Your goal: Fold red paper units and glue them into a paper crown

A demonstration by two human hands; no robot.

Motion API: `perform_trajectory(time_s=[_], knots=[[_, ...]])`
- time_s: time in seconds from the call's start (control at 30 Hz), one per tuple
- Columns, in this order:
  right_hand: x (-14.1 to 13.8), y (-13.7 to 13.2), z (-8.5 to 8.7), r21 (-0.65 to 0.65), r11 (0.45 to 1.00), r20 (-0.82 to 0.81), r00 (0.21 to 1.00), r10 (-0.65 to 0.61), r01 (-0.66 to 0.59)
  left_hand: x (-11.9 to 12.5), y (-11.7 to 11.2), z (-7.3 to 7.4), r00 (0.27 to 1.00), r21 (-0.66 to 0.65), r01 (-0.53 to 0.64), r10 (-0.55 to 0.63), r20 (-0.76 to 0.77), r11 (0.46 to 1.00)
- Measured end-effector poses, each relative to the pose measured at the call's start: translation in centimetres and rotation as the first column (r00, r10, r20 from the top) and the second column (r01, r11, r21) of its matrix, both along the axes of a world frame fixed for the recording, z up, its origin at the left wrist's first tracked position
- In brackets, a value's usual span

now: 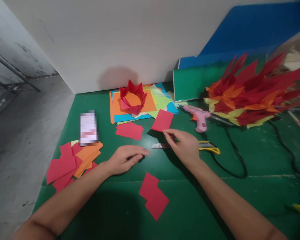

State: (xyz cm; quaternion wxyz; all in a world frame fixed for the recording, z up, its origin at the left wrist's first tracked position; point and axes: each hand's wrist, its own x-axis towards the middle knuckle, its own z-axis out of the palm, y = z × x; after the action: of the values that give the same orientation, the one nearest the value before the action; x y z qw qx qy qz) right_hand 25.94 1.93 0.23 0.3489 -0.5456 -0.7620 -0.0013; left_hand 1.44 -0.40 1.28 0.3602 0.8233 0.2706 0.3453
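Note:
My right hand (183, 145) pinches the near edge of a small red paper piece (163, 120), holding it above the table. Beneath that hand lies a utility knife with a yellow handle (216, 150), its blade pointing left. My left hand (127, 159) rests on the green table with fingers stretched out and nothing in it. Just beyond the left hand is a flat stack of red paper (130, 130). Nearer to me, between my forearms, sit overlapping red paper squares (155, 197).
A red folded-paper ring (133, 97) stands on coloured sheets (112, 110) at the back. A pink glue gun (201, 118) with a black cord lies right, beside red and orange paper flowers (252, 90). Red and orange pieces (62, 166) and a pixelated phone-shaped object (88, 127) are left.

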Motion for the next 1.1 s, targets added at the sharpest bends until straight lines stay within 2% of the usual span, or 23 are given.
perform_trajectory(time_s=[0.1, 0.17, 0.27, 0.37, 0.63, 0.87, 0.93, 1.03, 1.1], knots=[[-0.1, 0.0, 0.4, -0.005, 1.000, -0.063, 0.998, -0.008, 0.008, 0.1, 0.5, -0.7, 0.949, -0.006, -0.315, 0.314, -0.028, 0.949], [-0.1, 0.0, 0.6, -0.007, 1.000, -0.109, 0.994, -0.012, 0.011, 0.2, 0.6, -1.0, 0.907, 0.028, -0.405, 0.405, -0.111, 0.914], [-0.1, -0.1, 0.9, -0.017, 1.000, -0.161, 0.987, -0.014, 0.012, 0.3, 0.7, -1.1, 0.891, 0.120, -0.354, 0.373, -0.257, 0.927], [0.0, -0.1, 0.8, -0.034, 0.999, -0.199, 0.980, -0.021, 0.015, 0.4, 0.7, -1.0, 0.896, 0.167, -0.283, 0.322, -0.305, 0.945], [0.3, 0.0, 0.9, -0.054, 0.998, -0.246, 0.969, -0.039, 0.026, 0.2, 0.8, -1.5, 0.946, 0.102, -0.281, 0.293, -0.136, 0.954], [0.8, 0.2, 0.8, -0.014, 0.997, -0.291, 0.953, -0.081, 0.081, 0.2, 0.7, -1.2, 0.963, 0.077, -0.243, 0.250, -0.104, 0.967], [0.9, 0.3, 0.7, -0.047, 0.995, -0.355, 0.930, -0.096, 0.085, 0.2, 0.7, -1.0, 0.965, 0.059, -0.241, 0.246, -0.092, 0.969], [1.0, 0.5, 0.5, -0.134, 0.989, -0.508, 0.852, -0.128, 0.069, 0.2, 0.7, -0.9, 0.971, 0.024, -0.227, 0.229, -0.070, 0.974], [0.9, 0.4, 0.4, -0.118, 0.990, -0.574, 0.809, -0.126, 0.071, 0.2, 0.6, -1.0, 0.972, -0.040, -0.231, 0.229, -0.045, 0.972]])
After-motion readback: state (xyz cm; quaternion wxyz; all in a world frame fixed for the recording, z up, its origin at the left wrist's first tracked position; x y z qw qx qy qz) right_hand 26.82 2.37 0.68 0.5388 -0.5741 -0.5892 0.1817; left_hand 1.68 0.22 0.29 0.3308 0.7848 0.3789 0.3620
